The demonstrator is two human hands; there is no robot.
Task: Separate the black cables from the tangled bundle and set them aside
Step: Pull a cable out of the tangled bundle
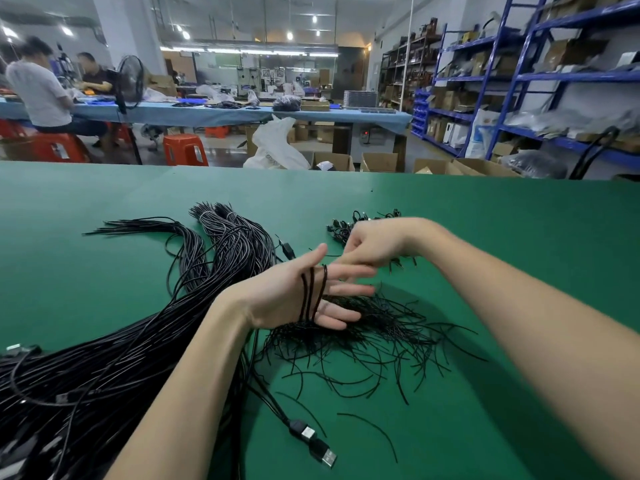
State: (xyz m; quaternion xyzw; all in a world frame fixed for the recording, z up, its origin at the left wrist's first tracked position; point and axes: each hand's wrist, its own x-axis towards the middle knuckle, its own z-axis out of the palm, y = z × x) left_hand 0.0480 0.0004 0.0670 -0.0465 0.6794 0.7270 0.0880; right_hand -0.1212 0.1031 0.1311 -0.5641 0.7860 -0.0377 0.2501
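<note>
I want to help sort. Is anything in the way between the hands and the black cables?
No. A few black strands already hang over the left hand, and the right hand is right beside them. The tangled pile lies just underneath.

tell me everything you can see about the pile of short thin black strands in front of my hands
The pile of strands is a loose, messy heap of thin black pieces, like wire ties, fanning out in all directions on the green table. A few lie apart nearer you. The left hand hovers over its far-left edge with three strands draped across the palm.
</note>
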